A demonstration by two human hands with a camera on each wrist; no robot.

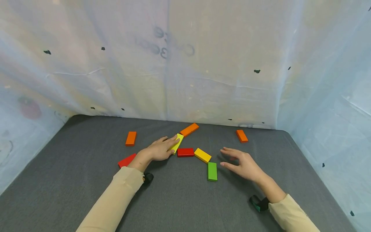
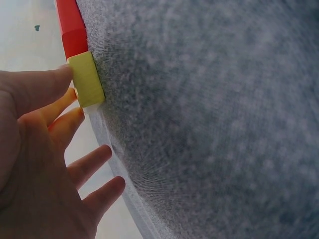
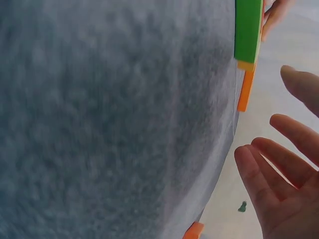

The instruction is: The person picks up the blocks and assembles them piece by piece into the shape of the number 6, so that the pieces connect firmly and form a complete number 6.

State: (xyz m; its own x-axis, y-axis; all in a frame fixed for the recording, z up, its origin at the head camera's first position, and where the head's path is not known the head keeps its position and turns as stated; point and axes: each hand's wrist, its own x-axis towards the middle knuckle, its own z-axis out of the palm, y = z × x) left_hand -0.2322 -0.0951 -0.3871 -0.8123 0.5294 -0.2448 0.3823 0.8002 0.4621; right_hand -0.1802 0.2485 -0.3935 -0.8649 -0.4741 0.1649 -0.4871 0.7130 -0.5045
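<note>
My left hand (image 1: 158,150) pinches a light-yellow rectangular block (image 1: 178,140) between thumb and fingers, the block lying on the grey table. The left wrist view shows the thumb against one side of this yellow block (image 2: 87,79) and fingers at its other side. An orange block (image 1: 189,130) meets its far end. Just right of its near end lies a red block (image 1: 185,152), followed by an amber-yellow block (image 1: 202,155) and a green block (image 1: 212,171), set in a bent line. My right hand (image 1: 243,164) hovers right of the green block, fingers spread and holding nothing.
Separate orange blocks lie at the back left (image 1: 131,138) and back right (image 1: 242,136). Another red block (image 1: 127,160) is partly behind my left wrist. The grey table (image 1: 179,206) ends against pale sheeting (image 1: 220,96) at the back and sides.
</note>
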